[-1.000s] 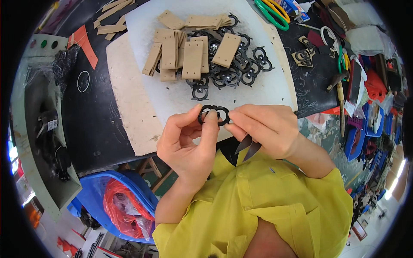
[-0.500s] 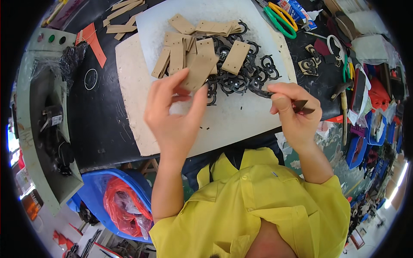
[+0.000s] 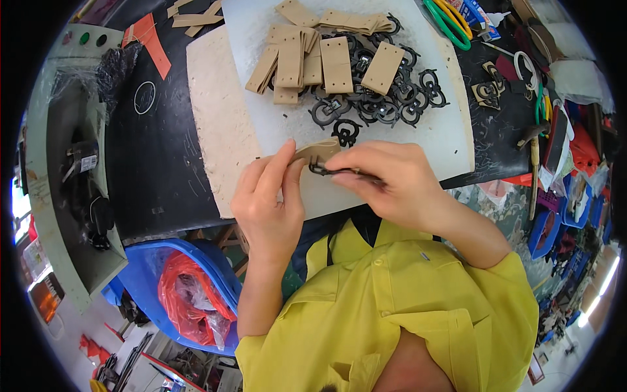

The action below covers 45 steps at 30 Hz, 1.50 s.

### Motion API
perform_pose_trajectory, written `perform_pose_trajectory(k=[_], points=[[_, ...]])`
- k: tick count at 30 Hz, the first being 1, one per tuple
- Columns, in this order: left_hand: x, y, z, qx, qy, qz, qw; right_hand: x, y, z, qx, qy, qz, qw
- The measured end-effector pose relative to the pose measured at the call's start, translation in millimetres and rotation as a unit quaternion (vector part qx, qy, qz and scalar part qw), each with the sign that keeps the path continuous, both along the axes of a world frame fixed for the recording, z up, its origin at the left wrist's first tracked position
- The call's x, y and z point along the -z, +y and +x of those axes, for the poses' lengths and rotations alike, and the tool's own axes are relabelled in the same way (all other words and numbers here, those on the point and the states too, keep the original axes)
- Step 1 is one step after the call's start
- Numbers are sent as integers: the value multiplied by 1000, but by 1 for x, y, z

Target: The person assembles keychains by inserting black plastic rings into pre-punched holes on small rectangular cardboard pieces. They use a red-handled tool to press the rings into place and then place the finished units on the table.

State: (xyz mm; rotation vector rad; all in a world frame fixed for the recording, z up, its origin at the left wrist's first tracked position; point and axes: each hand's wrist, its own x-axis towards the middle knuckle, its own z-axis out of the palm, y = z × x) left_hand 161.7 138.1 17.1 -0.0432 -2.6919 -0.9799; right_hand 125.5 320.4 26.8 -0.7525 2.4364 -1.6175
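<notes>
Fingers of the left hand are drawn together, index and thumb pinching one end of a tan strip that stands tilted above the work surface. The right hand is nearly closed too, its thumb and forefinger gripping a black ringed piece seen almost edge-on. This piece sits right in front of the strip, between the two hands; whether it is fastened to it, I cannot tell. The right hand's curled fingers are partly hidden.

Behind the wrists spreads a yellow shirt, and to the left of it stands a blue bin with a red plastic bag inside.

Just beyond the fingertips, a loose black ring fitting lies on a white sheet, which rests on a cream board over a black table. Farther back, more tan strips are heaped on and beside a cluster of black fittings. At the right, a wooden-handled hammer lies by the table edge. Toward the far side are an orange-red piece on the left and a green loop handle on the right.
</notes>
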Motion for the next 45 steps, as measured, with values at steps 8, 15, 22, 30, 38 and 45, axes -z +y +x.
perform_pose_trajectory(k=[8,15,22,30,38,45], points=[[-1,2,-8,9,84,-68,994,6,-2,-7,22,55,15,998],[-5,-12,-15,-73,-108,340,931,-5,8,14,-84,145,125,978],[-19,-6,-10,-52,-115,198,972,-13,3,-1,-79,-31,-60,995],[-8,-4,10,84,-22,26,996,-16,0,-10,-36,-210,-44,976],[-5,-2,10,76,-1,59,995,-16,-2,-13,11,-96,7,995],[-6,-5,27,-39,-26,216,975,0,0,-17,-14,117,115,986]])
